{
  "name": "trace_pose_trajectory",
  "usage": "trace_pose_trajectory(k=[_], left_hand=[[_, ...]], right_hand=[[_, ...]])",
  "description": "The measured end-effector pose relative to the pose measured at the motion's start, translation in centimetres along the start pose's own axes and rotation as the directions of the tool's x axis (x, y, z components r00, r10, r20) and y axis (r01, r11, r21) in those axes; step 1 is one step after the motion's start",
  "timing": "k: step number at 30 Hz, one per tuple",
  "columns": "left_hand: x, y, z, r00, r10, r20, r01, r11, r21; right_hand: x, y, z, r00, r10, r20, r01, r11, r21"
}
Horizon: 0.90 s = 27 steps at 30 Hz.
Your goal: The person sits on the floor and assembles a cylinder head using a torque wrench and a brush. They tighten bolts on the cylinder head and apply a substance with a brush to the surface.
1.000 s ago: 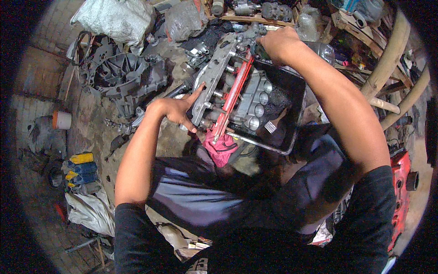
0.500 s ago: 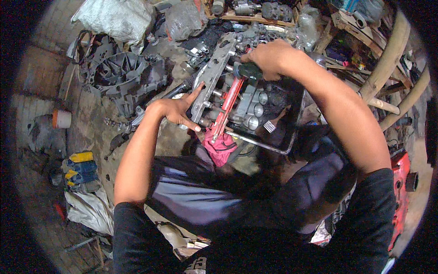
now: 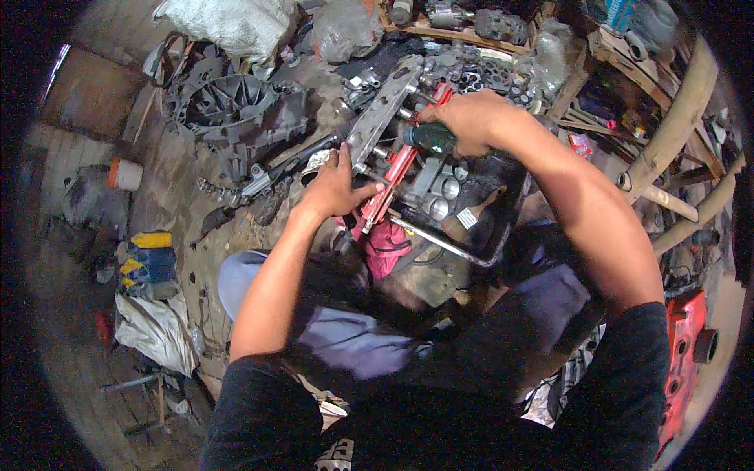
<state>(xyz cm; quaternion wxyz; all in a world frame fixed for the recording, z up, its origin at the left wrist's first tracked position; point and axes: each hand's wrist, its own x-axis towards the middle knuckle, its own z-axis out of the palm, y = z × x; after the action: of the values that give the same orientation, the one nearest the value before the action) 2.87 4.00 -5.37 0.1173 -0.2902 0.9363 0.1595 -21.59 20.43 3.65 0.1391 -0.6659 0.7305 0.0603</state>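
Note:
In front of me lies a long grey metal plate [image 3: 381, 110] with holes, tilted away to the right, joined by short stubs to a red metal rail [image 3: 399, 171] beside it. My left hand [image 3: 334, 188] lies across its near end with fingers stretched and apart, fingertips at the plate and thumb at the rail. At the far half, my right hand [image 3: 479, 122] is curled round a dark green, bottle-like thing [image 3: 432, 139]; its exact kind is unclear. Grey metal tubes [image 3: 444, 188] sit beside the rail, over a black tray [image 3: 491, 261].
A brush [image 3: 481, 209] lies in the tray, and pink cloth [image 3: 386, 250] bunches below the rail. At the far left stands a finned gearbox housing [image 3: 224, 106]. Thick poles [image 3: 675, 129] lean at the right, above a red metal cover [image 3: 682, 377]. Metal parts [image 3: 487, 71] crowd the back.
My left hand has shifted right, its thumb coming onto the red rail and its fingers onto the plate. My right hand stays round the dark green thing. The whole view has shifted slightly.

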Motion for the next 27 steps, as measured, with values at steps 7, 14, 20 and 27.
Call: trace_pose_trajectory(k=[7,14,20,27], left_hand=[[-1.9,0.6,3.0,0.94,-0.092,-0.329,0.059,0.992,-0.11],[-3.9,2.7,4.2,0.85,-0.116,-0.513,0.073,0.992,-0.104],[-2.8,3.4,2.6,0.853,-0.125,-0.507,-0.027,0.959,-0.283],[-2.7,3.4,1.5,0.882,-0.029,-0.47,-0.133,0.942,-0.308]], right_hand=[[0.5,-0.5,0.3,0.994,-0.105,0.003,0.105,0.994,0.024],[0.4,0.2,0.2,0.99,-0.088,-0.109,0.089,0.996,0.01],[0.3,0.3,-0.3,0.987,-0.079,-0.141,0.079,0.997,-0.007],[0.6,0.0,-1.2,0.992,-0.083,-0.095,0.08,0.996,-0.031]])
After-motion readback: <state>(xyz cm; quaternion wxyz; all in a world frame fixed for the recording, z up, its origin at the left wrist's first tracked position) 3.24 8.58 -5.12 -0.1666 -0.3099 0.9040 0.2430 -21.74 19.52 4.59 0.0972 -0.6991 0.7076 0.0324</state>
